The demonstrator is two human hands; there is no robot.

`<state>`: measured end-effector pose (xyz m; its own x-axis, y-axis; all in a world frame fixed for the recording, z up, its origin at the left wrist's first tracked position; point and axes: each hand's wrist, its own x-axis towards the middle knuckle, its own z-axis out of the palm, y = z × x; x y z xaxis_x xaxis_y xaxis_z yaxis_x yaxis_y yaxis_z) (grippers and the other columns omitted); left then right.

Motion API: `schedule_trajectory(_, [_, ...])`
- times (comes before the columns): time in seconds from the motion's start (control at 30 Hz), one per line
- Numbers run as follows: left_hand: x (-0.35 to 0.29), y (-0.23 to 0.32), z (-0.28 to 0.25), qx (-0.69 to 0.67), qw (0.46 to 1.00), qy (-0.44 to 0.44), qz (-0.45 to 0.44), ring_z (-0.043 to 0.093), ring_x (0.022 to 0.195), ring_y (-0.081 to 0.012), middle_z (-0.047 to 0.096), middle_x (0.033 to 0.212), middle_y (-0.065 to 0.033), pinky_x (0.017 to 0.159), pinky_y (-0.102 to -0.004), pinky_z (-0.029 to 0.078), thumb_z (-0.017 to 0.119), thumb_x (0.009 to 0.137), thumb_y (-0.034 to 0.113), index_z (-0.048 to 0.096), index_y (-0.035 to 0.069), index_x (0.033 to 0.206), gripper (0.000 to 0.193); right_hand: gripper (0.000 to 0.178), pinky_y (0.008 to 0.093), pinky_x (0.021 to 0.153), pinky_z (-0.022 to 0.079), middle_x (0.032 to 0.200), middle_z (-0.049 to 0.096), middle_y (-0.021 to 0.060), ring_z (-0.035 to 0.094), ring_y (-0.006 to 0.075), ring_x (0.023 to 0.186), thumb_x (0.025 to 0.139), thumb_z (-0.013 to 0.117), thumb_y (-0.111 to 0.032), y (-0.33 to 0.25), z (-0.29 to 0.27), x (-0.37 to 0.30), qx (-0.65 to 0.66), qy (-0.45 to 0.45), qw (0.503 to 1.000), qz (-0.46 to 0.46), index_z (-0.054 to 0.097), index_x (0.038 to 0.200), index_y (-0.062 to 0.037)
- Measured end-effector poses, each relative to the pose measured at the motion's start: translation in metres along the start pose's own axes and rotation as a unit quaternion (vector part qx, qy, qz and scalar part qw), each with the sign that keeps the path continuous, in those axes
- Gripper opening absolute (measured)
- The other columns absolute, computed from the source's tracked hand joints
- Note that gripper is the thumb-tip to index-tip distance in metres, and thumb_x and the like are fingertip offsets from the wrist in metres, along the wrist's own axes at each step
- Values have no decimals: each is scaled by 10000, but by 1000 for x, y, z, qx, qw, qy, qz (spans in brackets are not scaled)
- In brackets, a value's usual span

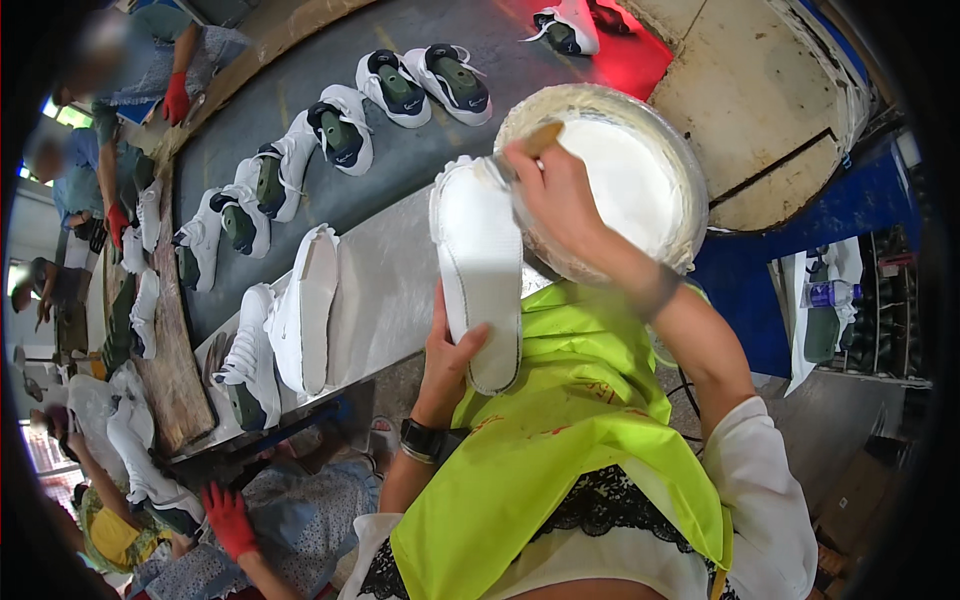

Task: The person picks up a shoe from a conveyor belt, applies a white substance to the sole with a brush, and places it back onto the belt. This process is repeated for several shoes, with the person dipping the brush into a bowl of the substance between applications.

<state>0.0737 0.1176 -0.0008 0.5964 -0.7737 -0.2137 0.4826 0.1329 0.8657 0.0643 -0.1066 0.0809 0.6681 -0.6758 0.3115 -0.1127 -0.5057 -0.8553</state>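
Note:
My left hand (447, 365) is closed around the heel end of a white shoe (480, 260), its pale, stitched-edge sole turned up toward me. A brush (543, 138) with a wooden handle is gripped in my right hand (565, 200). Its bristles meet the shoe's edge near the toe, partly hidden by the fingers. Just beyond, a wide bowl (693, 170) holds smooth white liquid (630, 165), and its rim is caked with residue. On the metal ledge (385, 270) to the left, a white shoe (308, 310) lies on its side, beside an upright laced shoe (253, 350).
Several white shoes with dark green insides (340, 130) line the dark conveyor belt (420, 160). Red light falls on its far end (635, 60). A crusted round board (760, 110) stands at right. Co-workers' red-gloved hands (228, 520) show at left; a wooden plank (175, 340) edges the belt.

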Motion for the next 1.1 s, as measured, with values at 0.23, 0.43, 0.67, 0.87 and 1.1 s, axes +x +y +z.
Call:
schedule_trajectory(0.23, [0, 0, -8, 23, 1000, -13, -2, 455, 1241, -204, 400, 1420, -120, 1011, -322, 398, 652, 821, 127, 100, 55, 1522, 896, 232, 418, 717, 500, 854, 644, 236, 633, 401, 813, 913, 563, -196, -18, -33, -66, 2, -101, 994, -29, 620, 923, 28])
schedule_trajectory(0.43, [-8, 10, -8, -10, 1000, -15, -25, 481, 1213, -220, 437, 1371, -138, 990, -339, 428, 622, 825, 160, 153, 54, 1503, 832, 242, 415, 654, 481, 794, 632, 244, 622, 406, 746, 908, 570, -196, -19, -10, -3, 44, -3, 999, -25, 615, 909, 41])
schedule_trajectory(0.67, [-13, 6, -22, -47, 998, -16, -26, 497, 1209, -236, 441, 1366, -148, 976, -352, 451, 595, 828, 167, 161, 57, 1500, 807, 185, 361, 652, 502, 782, 663, 184, 651, 310, 698, 906, 584, -129, -10, -27, -65, 29, 10, 998, 56, 647, 965, 35])
schedule_trajectory(0.87, [-28, -3, -46, -67, 996, -8, -55, 518, 1164, -230, 466, 1329, -142, 929, -356, 479, 643, 802, 286, 231, 50, 1469, 819, 190, 325, 648, 505, 801, 666, 172, 660, 248, 684, 918, 578, -124, -13, 4, -40, 149, 32, 988, 19, 637, 970, 49])
schedule_trajectory(1.1, [-34, 18, -40, -91, 990, 81, -78, 503, 1181, -234, 478, 1321, -129, 979, -390, 440, 656, 816, 323, 261, 39, 1456, 804, 194, 263, 687, 537, 886, 660, 93, 639, 136, 743, 946, 560, -108, -13, -12, -72, 170, -21, 982, 83, 615, 1040, 53])
